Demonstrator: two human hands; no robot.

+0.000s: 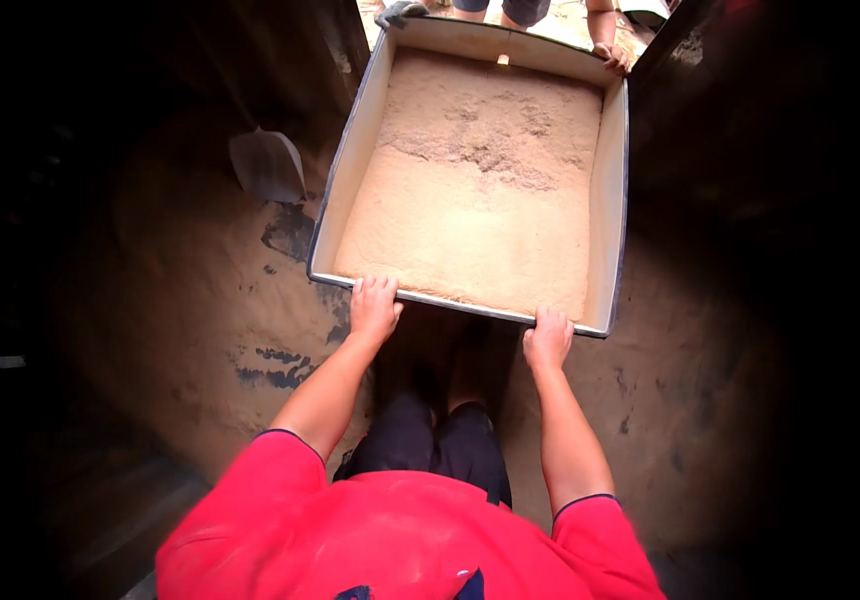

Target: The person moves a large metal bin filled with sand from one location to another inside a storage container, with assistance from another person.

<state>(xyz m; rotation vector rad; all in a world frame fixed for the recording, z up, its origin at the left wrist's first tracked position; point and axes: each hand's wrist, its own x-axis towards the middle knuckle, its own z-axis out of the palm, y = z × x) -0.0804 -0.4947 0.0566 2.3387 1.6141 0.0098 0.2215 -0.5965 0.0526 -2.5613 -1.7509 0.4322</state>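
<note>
A large square white tray (610, 190) with a dark rim is filled with fine tan sand, smooth near me and rougher toward the far side. My left hand (374, 308) grips the tray's near edge on the left, fingers curled over the rim. On the same edge, further right, my right hand (548, 338) holds it the same way. Another person's hand (611, 56) grasps the far right corner of the tray, and a gloved hand (400, 12) is at the far left corner.
A shovel blade (268, 165) lies on the sandy floor (190, 300) to the tray's left. The floor shows dark scraped patches. Dark walls close in on both sides. The other person's legs (510, 10) stand in daylight beyond the tray.
</note>
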